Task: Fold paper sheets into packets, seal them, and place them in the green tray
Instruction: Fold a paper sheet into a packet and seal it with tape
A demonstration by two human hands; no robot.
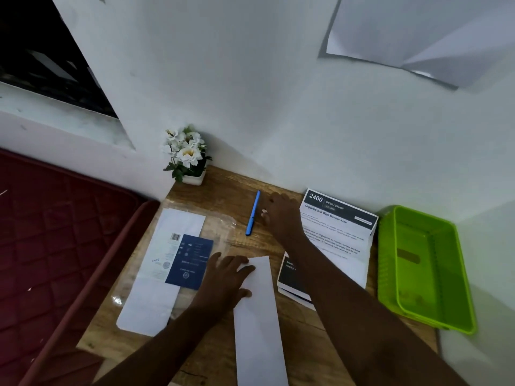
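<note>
A long white folded paper packet (259, 324) lies on the wooden desk in front of me. My left hand (227, 277) rests flat on its upper left edge, fingers spread, pressing it down. My right hand (280, 215) reaches to the far side of the desk, just right of a blue pen (253, 213), fingers apart and holding nothing. A stack of printed paper sheets (338, 238) lies right of the packet, partly under my right forearm. The green tray (423, 267) stands at the desk's right end and looks empty.
A clear plastic pack of white envelopes with a blue label (172, 263) lies on the left part of the desk. A small pot of white flowers (186, 156) stands in the back left corner against the wall. A red mattress (55, 232) adjoins the desk's left side.
</note>
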